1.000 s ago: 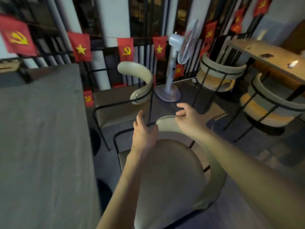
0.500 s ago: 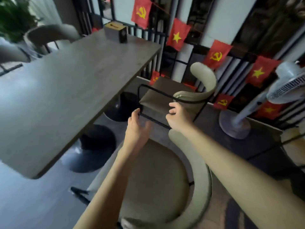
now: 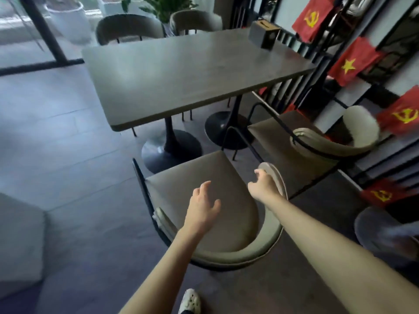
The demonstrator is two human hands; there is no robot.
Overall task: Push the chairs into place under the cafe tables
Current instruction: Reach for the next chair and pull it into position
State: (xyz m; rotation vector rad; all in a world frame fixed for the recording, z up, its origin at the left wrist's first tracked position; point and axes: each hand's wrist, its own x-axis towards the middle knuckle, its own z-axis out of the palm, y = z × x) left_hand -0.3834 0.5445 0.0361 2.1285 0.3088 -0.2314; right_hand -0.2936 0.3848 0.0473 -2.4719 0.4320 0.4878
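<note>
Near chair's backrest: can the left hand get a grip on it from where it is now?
Probably yes. The left hand hovers open above the seat, with nothing between it and the backrest curving just below.

1. Left grip (image 3: 202, 206) reaches toward 12 o'clock, palm down, fingers spread and loose, holding nothing.
2. Right grip (image 3: 264, 183) stretches toward 1 o'clock, fingers curled, arm nearly straight.

Ahead of you: near chair (image 3: 204, 200) stands clear of the table (image 3: 181, 75); floor gap between.
Your right: second chair (image 3: 306, 150) close beside.
Your left: open floor (image 3: 56, 143).
</note>
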